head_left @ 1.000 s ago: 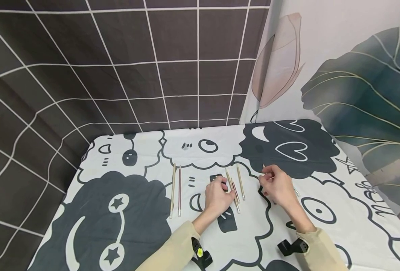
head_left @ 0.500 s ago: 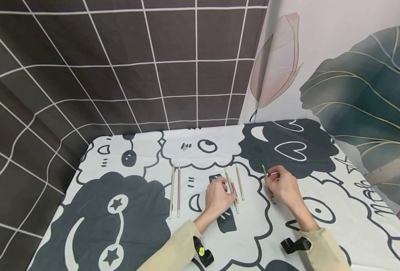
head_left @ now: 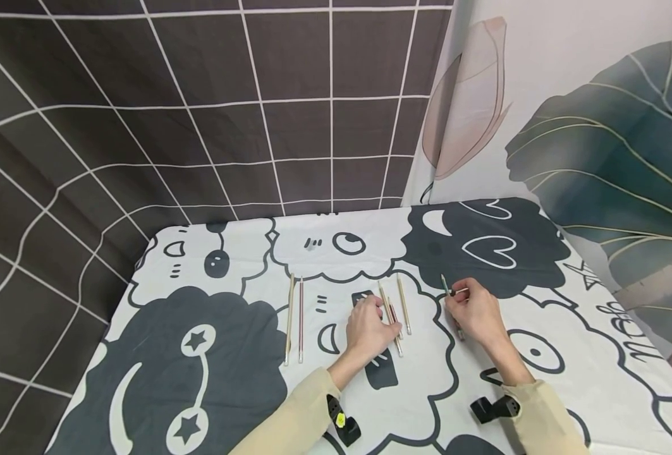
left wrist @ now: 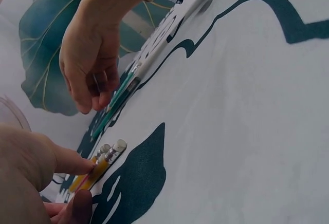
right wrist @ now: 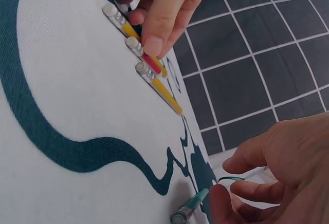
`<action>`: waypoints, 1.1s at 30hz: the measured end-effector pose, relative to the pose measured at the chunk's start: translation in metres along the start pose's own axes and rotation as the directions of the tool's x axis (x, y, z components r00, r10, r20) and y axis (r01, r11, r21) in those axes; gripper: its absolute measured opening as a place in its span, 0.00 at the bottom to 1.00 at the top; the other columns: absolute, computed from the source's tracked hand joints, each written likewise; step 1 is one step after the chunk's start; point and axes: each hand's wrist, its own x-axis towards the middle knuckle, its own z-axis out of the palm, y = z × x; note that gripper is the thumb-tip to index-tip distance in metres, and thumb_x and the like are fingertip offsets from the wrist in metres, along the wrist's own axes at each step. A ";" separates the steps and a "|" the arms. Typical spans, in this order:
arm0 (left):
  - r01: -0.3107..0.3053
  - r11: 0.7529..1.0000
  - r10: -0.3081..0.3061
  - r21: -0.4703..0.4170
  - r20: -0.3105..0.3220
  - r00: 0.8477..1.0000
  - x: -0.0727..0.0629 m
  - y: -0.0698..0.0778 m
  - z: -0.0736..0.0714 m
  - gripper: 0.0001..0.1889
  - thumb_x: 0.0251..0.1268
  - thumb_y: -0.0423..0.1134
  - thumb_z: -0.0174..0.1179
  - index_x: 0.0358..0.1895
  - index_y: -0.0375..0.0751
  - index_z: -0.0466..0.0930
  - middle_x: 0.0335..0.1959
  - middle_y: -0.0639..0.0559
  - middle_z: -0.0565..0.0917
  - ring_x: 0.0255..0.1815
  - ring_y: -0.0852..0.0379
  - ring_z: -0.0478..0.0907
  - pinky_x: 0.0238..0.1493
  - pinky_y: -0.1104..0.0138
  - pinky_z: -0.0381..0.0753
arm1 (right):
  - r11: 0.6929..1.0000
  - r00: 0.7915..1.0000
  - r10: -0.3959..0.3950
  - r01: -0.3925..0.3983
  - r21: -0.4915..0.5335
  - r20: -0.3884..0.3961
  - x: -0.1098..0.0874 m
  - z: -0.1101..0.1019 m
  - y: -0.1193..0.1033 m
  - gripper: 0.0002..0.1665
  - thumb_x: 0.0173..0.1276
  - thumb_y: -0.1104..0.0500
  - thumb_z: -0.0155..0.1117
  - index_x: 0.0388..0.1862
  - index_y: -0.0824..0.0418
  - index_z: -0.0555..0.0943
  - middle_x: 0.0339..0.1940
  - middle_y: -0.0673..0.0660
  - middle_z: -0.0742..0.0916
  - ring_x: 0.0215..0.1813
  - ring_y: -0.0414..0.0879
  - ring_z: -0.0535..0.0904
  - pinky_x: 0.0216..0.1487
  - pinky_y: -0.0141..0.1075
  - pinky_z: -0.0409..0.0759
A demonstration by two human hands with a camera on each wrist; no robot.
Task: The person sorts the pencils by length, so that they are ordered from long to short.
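your left hand's (head_left: 366, 325) fingers bend onto the red pencil (right wrist: 151, 63); whether they grip it, i cannot tell. your right hand's (head_left: 475, 309) hang loosely curled beside the green pencil (right wrist: 196, 199). yellow pencils (right wrist: 164, 95) flank the red one on patterned cloth (head_left: 404, 411).

several pencils (head_left: 301, 322) lie on a cartoon-print cloth (head_left: 415, 385).

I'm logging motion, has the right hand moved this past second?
Yes, in the head view the right hand shifted slightly rightward, nearer the printed eye.
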 end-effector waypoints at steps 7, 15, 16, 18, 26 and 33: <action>-0.018 1.000 0.018 0.002 0.014 1.000 0.001 -0.001 0.000 0.24 0.45 0.38 0.77 0.46 0.32 0.81 0.30 0.52 0.77 0.31 0.54 0.76 0.31 0.64 0.74 | 1.000 1.000 -0.009 0.009 -0.015 -0.016 0.001 0.002 0.003 0.14 0.59 0.69 0.62 0.43 0.76 0.77 0.30 0.64 0.84 0.32 0.57 0.81 0.32 0.44 0.76; -0.033 0.999 0.033 -0.010 0.021 0.999 0.000 -0.003 -0.002 0.22 0.46 0.35 0.77 0.46 0.32 0.81 0.29 0.53 0.76 0.30 0.55 0.74 0.32 0.64 0.73 | 1.000 1.000 -0.006 0.005 -0.021 -0.014 0.001 0.005 0.005 0.14 0.59 0.69 0.62 0.43 0.76 0.77 0.30 0.64 0.83 0.32 0.56 0.80 0.33 0.44 0.75; -0.035 0.999 0.036 -0.010 0.023 0.999 0.000 -0.003 -0.002 0.22 0.46 0.35 0.77 0.46 0.32 0.81 0.29 0.53 0.76 0.30 0.55 0.74 0.32 0.64 0.73 | 1.000 1.000 -0.004 0.004 -0.021 -0.012 0.001 0.005 0.005 0.14 0.59 0.69 0.62 0.44 0.76 0.77 0.29 0.64 0.83 0.32 0.56 0.80 0.33 0.44 0.75; -0.045 0.999 0.046 -0.010 0.025 0.999 0.000 -0.003 -0.002 0.22 0.46 0.35 0.77 0.46 0.32 0.81 0.28 0.53 0.76 0.30 0.55 0.74 0.33 0.64 0.73 | 1.000 1.000 -0.001 0.001 -0.023 -0.006 0.002 0.006 0.006 0.14 0.59 0.69 0.61 0.44 0.76 0.77 0.30 0.63 0.82 0.32 0.55 0.79 0.32 0.43 0.74; -0.088 0.996 0.088 -0.012 0.023 0.996 0.002 -0.005 -0.004 0.21 0.46 0.34 0.75 0.45 0.29 0.82 0.26 0.53 0.75 0.28 0.55 0.72 0.32 0.65 0.73 | 1.000 1.000 0.004 -0.004 -0.028 0.009 0.003 0.007 0.007 0.15 0.59 0.69 0.61 0.44 0.76 0.76 0.30 0.62 0.81 0.31 0.55 0.78 0.32 0.42 0.73; -0.092 0.996 0.092 -0.011 0.024 0.995 0.003 -0.006 -0.004 0.21 0.43 0.30 0.72 0.45 0.28 0.82 0.24 0.53 0.74 0.26 0.56 0.71 0.30 0.65 0.72 | 0.999 1.000 0.014 -0.014 -0.033 0.018 0.003 0.008 0.008 0.14 0.58 0.70 0.61 0.43 0.76 0.76 0.28 0.61 0.81 0.30 0.54 0.77 0.30 0.42 0.72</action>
